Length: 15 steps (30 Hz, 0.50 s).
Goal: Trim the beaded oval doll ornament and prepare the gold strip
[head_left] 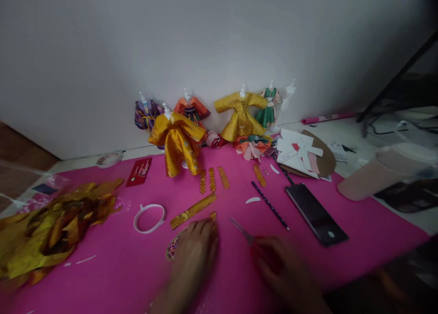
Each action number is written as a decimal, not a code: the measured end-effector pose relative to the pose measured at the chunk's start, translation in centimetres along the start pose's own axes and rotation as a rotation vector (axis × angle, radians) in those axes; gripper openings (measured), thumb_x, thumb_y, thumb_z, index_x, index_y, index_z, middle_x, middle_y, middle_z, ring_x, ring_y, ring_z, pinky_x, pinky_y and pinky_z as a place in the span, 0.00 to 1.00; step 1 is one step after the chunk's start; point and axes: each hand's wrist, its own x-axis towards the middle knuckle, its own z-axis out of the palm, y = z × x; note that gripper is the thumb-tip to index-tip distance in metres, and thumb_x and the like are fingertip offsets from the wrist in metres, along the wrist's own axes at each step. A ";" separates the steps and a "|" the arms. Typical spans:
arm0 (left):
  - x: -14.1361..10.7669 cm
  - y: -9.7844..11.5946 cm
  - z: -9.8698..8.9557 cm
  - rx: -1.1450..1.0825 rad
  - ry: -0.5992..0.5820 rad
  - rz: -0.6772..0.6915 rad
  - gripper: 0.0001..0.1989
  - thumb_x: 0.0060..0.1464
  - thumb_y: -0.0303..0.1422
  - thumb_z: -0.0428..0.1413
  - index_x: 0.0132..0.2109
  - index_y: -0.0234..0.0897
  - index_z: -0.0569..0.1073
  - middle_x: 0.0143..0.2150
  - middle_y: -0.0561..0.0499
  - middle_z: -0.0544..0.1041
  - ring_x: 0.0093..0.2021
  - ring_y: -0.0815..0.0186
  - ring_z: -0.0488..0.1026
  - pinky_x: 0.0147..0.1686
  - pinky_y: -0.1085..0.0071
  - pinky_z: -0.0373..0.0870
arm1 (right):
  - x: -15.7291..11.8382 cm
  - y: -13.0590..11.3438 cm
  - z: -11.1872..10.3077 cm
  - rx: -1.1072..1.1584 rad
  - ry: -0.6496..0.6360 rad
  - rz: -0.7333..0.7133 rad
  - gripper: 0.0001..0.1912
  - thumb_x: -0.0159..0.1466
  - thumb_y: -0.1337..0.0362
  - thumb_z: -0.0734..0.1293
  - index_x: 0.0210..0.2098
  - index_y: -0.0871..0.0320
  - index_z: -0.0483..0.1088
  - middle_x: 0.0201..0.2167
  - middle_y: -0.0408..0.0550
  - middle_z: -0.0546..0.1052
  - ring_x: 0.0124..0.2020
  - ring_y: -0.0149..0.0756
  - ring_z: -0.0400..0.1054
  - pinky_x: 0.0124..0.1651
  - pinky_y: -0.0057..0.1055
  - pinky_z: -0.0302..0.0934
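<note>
My right hand [280, 264], blurred by motion, is closed around the red handles of a pair of scissors [244, 232]. The blades point up and left, away from any fabric. To the left, my left hand [195, 241] is low over the pink surface, its fingers together on a small gold fabric piece [213, 215]. Only that piece's end shows beyond the fingertips. A multicoloured patterned oval item [171, 248] is partly hidden under the same hand. Just behind lies a longer gold fabric strip [193, 211]. Small gold strips [212, 179] lie farther back.
Doll-sized robes on white stands, including a gold robe [181, 140], line the wall. Crumpled gold fabric [58, 232] lies left, near a white ring [149, 218] and a red card [138, 172]. A dark pencil [270, 205], phone [316, 213] and tumbler [383, 170] are right.
</note>
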 end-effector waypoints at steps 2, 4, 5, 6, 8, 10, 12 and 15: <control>0.6 0.0 0.4 0.008 -0.029 -0.003 0.14 0.63 0.28 0.51 0.53 0.35 0.74 0.53 0.41 0.80 0.50 0.50 0.77 0.48 0.51 0.77 | -0.2 -0.1 -0.7 0.050 0.003 0.019 0.09 0.62 0.63 0.67 0.42 0.50 0.75 0.38 0.46 0.81 0.39 0.39 0.78 0.41 0.33 0.73; 1.0 0.1 0.9 0.014 -0.052 -0.008 0.16 0.61 0.28 0.53 0.55 0.33 0.74 0.56 0.38 0.79 0.53 0.47 0.76 0.50 0.49 0.76 | -0.7 -0.4 -1.3 0.086 0.000 0.044 0.10 0.62 0.63 0.67 0.42 0.50 0.76 0.39 0.46 0.82 0.40 0.38 0.78 0.42 0.31 0.73; 1.1 0.1 1.1 0.017 -0.060 -0.013 0.18 0.61 0.28 0.54 0.57 0.31 0.73 0.57 0.37 0.78 0.54 0.46 0.76 0.51 0.47 0.76 | -1.0 -0.5 -1.7 0.121 0.002 0.082 0.09 0.61 0.63 0.67 0.41 0.50 0.77 0.40 0.46 0.82 0.40 0.38 0.79 0.42 0.30 0.73; 1.2 0.2 1.4 0.019 -0.066 -0.017 0.19 0.60 0.28 0.55 0.57 0.30 0.72 0.58 0.35 0.77 0.55 0.44 0.75 0.51 0.46 0.75 | -1.2 -0.6 -2.0 0.179 0.005 0.143 0.08 0.61 0.63 0.68 0.40 0.51 0.77 0.40 0.47 0.82 0.41 0.38 0.79 0.42 0.30 0.73; 1.2 0.4 1.8 0.020 -0.070 -0.023 0.21 0.60 0.29 0.55 0.59 0.29 0.71 0.60 0.33 0.75 0.56 0.42 0.74 0.52 0.44 0.74 | -1.8 -0.9 -2.7 0.348 -0.001 0.322 0.07 0.60 0.60 0.70 0.37 0.52 0.77 0.41 0.49 0.82 0.42 0.41 0.78 0.43 0.30 0.73; 1.3 0.6 2.0 0.011 -0.068 -0.020 0.21 0.60 0.30 0.55 0.60 0.30 0.70 0.60 0.33 0.75 0.56 0.42 0.74 0.52 0.42 0.73 | -2.1 -1.0 -3.3 0.514 -0.051 0.485 0.11 0.58 0.54 0.73 0.36 0.53 0.77 0.40 0.52 0.83 0.43 0.44 0.78 0.45 0.33 0.73; 1.4 0.8 2.0 -0.015 -0.073 0.010 0.21 0.61 0.30 0.55 0.60 0.31 0.70 0.59 0.35 0.75 0.56 0.44 0.74 0.53 0.43 0.73 | -2.3 -0.9 -3.8 0.597 -0.105 0.560 0.18 0.58 0.47 0.73 0.37 0.55 0.77 0.39 0.54 0.83 0.43 0.47 0.78 0.46 0.37 0.73; 1.4 1.2 1.8 -0.082 -0.093 0.107 0.20 0.61 0.29 0.54 0.60 0.33 0.70 0.58 0.38 0.77 0.58 0.47 0.73 0.57 0.45 0.72 | -2.2 -0.8 -4.2 0.686 -0.121 0.607 0.24 0.58 0.41 0.72 0.40 0.54 0.77 0.39 0.55 0.82 0.41 0.49 0.79 0.45 0.43 0.73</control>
